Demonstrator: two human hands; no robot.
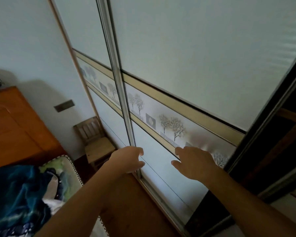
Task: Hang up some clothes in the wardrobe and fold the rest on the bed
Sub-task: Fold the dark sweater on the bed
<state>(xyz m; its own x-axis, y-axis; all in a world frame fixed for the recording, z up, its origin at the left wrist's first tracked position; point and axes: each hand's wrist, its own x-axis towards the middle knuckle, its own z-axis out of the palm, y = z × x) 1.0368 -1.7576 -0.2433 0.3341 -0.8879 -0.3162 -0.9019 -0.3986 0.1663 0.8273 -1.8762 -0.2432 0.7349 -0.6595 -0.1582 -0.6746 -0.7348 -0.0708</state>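
Left hand [128, 159] curls fingers and thumb round the upright aluminium stile [116, 79] of the frosted-glass sliding wardrobe door [186, 57], probably to slide it. Right hand [193, 162], right of the stile, has its fingers loosely spread at the pane and holds nothing; contact unclear. The door's long axis runs floor to ceiling. Dark wardrobe opening [278, 147] sits far right of the stile. Crumpled blue garment [15, 194] lies on the bed [65, 170], lower left of the stile.

No lettering can be read; the wardrobe door [195, 57] bears a printed band [169, 124] showing only trees and fences.
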